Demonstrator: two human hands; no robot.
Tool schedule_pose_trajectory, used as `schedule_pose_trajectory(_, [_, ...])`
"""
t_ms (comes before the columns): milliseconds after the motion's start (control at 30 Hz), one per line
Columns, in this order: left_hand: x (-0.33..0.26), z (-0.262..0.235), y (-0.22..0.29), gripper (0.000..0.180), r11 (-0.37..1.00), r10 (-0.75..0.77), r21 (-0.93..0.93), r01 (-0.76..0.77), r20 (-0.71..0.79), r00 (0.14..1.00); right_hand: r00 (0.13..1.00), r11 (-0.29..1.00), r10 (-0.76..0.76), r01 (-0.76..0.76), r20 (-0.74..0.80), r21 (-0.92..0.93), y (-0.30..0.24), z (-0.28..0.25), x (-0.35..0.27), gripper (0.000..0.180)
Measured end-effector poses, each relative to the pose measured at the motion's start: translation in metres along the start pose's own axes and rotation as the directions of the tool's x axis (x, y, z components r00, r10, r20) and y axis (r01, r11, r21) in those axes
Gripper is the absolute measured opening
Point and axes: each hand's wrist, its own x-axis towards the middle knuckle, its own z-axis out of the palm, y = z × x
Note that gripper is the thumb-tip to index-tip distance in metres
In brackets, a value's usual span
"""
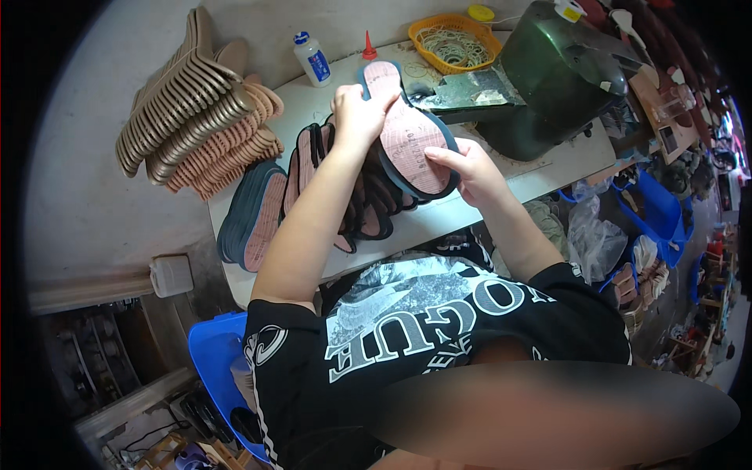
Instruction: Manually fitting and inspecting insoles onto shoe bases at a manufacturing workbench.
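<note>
Between my two hands I hold a shoe sole [410, 145] with a pink, printed face and a dark blue-grey rim, its narrow heel end pointing away from me. My left hand [362, 116] is closed around the narrow part near the heel. My right hand [470, 168] grips the wide end at the right edge, thumb on the pink face and fingers underneath. Below and left of the held sole, a pile of dark-edged pink soles [376, 221] lies on the white table [313, 257], partly hidden by my left forearm. Beside it leans a row of similar blue-grey soles [252, 215].
A dark green machine [540, 78] with a flat arm stands at the right. Behind are a white bottle [313, 61], a red nozzle cap [369, 48] and a yellow basket [454, 43] of rubber bands or cord. Tan insoles [192, 102] are stacked at the far left.
</note>
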Motion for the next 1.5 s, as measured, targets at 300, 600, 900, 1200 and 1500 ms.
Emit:
schedule_pose_trajectory(300, [0.008,0.012,0.012,0.057,0.995,0.008,0.098,-0.001,-0.069,0.998,0.997,0.992,0.079,-0.076,-0.021,0.099,0.007,-0.004,-0.003,0.03])
schedule_pose_trajectory(600, [0.033,0.01,0.0,0.057,0.982,-0.187,-0.016,0.187,-0.006,0.982,0.998,0.975,0.037,-0.025,-0.053,0.219,0.027,0.023,0.004,0.032])
schedule_pose_trajectory(900, [0.066,-0.005,-0.012,0.088,0.984,-0.109,0.162,0.079,0.182,0.977,0.988,0.947,0.012,0.039,-0.157,0.319,0.033,0.038,0.033,0.032])
schedule_pose_trajectory(1200, [0.087,-0.044,0.016,0.036,0.982,0.163,-0.1,-0.161,0.88,0.446,0.979,0.954,0.075,-0.015,-0.187,0.299,0.015,0.037,0.053,0.039])
schedule_pose_trajectory(1500, [0.063,-0.064,0.021,0.032,0.996,0.087,-0.089,-0.02,0.865,0.494,0.957,0.947,0.279,-0.26,-0.08,0.187,-0.019,0.022,0.054,0.048])
